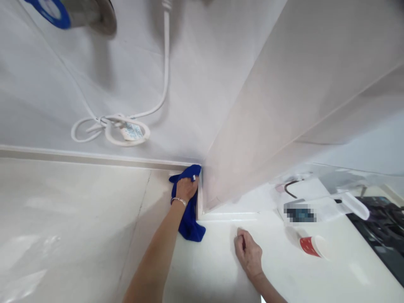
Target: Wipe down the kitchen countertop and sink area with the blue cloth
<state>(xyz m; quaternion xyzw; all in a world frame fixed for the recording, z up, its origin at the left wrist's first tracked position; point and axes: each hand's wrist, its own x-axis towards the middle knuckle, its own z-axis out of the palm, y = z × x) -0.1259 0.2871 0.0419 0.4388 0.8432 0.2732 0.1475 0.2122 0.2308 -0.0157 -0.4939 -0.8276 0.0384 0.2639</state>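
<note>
My left hand (187, 188), with a bracelet at the wrist, presses a blue cloth (192, 223) into the inner corner where the white counter (94, 210) meets the wall and a jutting pillar (240, 160). Its fingers are closed on the cloth, and part of the cloth trails along the pillar's base toward me. To the right of the pillar's front corner, my right hand (249, 254) rests on the counter with its fingers curled in. Nothing shows in that hand.
A bundled white cable (126, 130) hangs against the wall at left, below a blurred blue-and-grey fixture (88, 17). Right of my right hand are a red-and-white paper cup (311, 247), a clear plastic item (328, 208) and a black hob-like surface (386, 248).
</note>
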